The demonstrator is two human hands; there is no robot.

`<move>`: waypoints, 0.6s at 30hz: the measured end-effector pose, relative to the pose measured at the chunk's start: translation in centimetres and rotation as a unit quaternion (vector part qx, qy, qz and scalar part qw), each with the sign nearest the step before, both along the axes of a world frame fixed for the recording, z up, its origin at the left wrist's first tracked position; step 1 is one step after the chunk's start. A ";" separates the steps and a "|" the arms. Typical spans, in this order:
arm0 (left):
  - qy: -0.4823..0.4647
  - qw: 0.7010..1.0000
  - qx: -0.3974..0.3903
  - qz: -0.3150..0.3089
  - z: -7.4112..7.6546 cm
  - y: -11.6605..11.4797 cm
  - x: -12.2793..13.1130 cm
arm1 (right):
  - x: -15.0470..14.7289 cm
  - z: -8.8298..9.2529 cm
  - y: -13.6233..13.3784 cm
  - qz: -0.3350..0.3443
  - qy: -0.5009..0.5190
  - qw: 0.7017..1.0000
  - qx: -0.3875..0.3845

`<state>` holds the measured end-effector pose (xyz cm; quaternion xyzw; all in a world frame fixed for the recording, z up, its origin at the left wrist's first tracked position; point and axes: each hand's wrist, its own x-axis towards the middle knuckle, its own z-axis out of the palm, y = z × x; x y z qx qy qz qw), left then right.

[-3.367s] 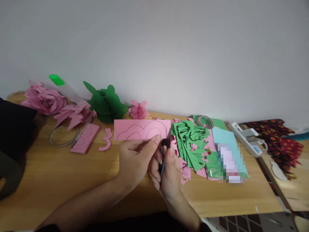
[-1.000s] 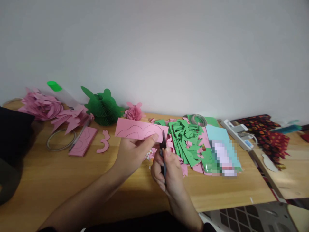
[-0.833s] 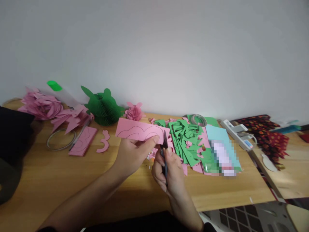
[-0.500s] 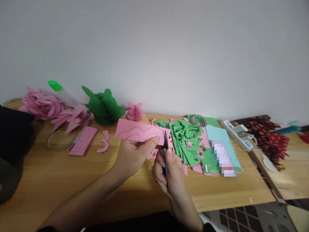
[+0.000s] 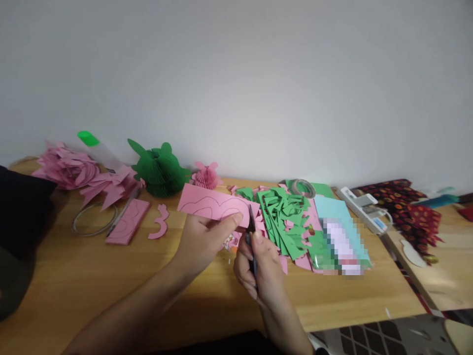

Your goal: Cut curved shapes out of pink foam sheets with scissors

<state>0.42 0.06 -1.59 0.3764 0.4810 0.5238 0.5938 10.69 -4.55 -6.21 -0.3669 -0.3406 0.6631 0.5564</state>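
Note:
Between thumb and fingers my left hand (image 5: 207,236) pinches a pink paper strip (image 5: 199,199) with wavy curves drawn on it. My right hand (image 5: 260,266) is closed around dark-bladed scissors (image 5: 252,222), whose blades meet the strip near its right end. Just behind and to the right lies a heap of green paper scraps (image 5: 283,222) mixed with pink bits. Left of my hands on the table are a wavy pink cut-out (image 5: 159,223) and a folded pink paper piece (image 5: 128,222) with drawn lines.
A green honeycomb paper figure (image 5: 159,170) and a smaller pink one (image 5: 207,176) stand by the wall. Pink paper bundles (image 5: 66,167) and a tape roll (image 5: 94,219) are at left. Another tape roll (image 5: 303,188), light-blue paper (image 5: 332,209) and a power strip (image 5: 364,209) lie right.
The scissor blades have shifted slightly left and down against the pink strip. My left hand keeps its pinch on the strip. The whole view has tipped up a little.

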 end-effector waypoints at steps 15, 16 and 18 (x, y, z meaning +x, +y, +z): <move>-0.120 0.993 -0.013 -0.005 -2.1 1.4 1.0 | 1.1 -1.1 2.5 0.013 -0.054 0.998 -0.029; -0.113 0.994 -0.011 -0.002 -2.1 1.5 1.2 | 1.1 -1.1 2.6 0.014 -0.053 0.998 -0.027; -0.084 0.996 0.003 -0.003 -2.3 1.7 1.5 | 1.3 -1.2 2.6 0.014 -0.050 0.998 -0.018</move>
